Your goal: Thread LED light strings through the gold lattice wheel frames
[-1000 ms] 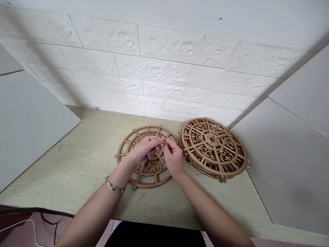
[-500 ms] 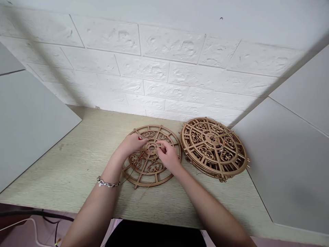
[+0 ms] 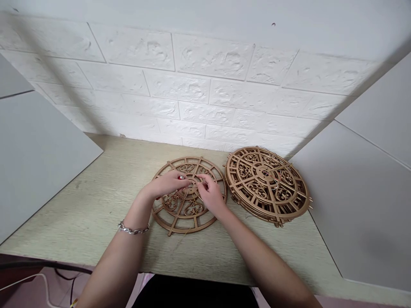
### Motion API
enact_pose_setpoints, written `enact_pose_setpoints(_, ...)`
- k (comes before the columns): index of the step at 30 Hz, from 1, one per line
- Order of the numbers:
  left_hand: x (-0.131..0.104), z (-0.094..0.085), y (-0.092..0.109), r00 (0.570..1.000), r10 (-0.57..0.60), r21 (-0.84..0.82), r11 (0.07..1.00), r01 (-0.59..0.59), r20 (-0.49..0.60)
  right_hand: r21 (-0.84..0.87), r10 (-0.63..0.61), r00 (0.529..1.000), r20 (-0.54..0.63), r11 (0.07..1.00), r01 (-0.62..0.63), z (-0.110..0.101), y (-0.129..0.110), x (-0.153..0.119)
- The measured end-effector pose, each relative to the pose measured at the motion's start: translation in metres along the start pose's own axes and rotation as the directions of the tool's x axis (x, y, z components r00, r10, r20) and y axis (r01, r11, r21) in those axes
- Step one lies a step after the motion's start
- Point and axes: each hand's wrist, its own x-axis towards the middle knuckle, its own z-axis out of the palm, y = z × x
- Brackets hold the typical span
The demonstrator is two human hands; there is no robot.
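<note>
A round gold-brown openwork disc (image 3: 197, 222) with ring bars and scroll ornaments lies flat on the table. Over its left half is my left hand (image 3: 170, 183), with a red ring on a finger; its thumb and fingers are pinched near the hub, and what they hold is too small to make out. At the hub's right side my right hand (image 3: 210, 192) is closed, thumb against curled fingers, and its grip is hidden too. A thin yellow wire (image 3: 195, 199) trails across the disc between the hands.
To the right stands a stack of similar gold-brown discs (image 3: 253, 184), with thin wires on top. A white brick-pattern wall (image 3: 192, 90) rises behind the pale table (image 3: 112, 184). White panels flank it, one left (image 3: 41, 158) and one right (image 3: 362, 205). Cables (image 3: 41, 265) hang at the lower left.
My left hand has shifted slightly right, turning flatter over the hub. The dark wire that trailed below it no longer shows at the disc's lower left. My right hand has barely moved.
</note>
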Motion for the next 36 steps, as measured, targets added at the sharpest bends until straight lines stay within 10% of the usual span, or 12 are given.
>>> enact_pose_setpoints(14, -0.019, 0.002, 0.014, 0.987, 0.158, -0.257, 0.956, -0.144, 0.035, 0.03, -0.139, 0.984, -0.115, 0.989, 0.143, -0.001, -0.013, -0.008)
enact_pose_setpoints(21, -0.013, 0.012, 0.019, 0.989, 0.078, -0.089, 0.994, -0.068, 0.122, 0.077, -0.192, 0.972, -0.138, 0.976, 0.204, -0.001, -0.018, -0.013)
enact_pose_setpoints(36, 0.001, 0.021, 0.009, 0.989, 0.058, -0.283, 0.959, -0.017, 0.137, 0.106, -0.197, 0.976, -0.095, 0.973, 0.206, -0.003, -0.02, -0.01)
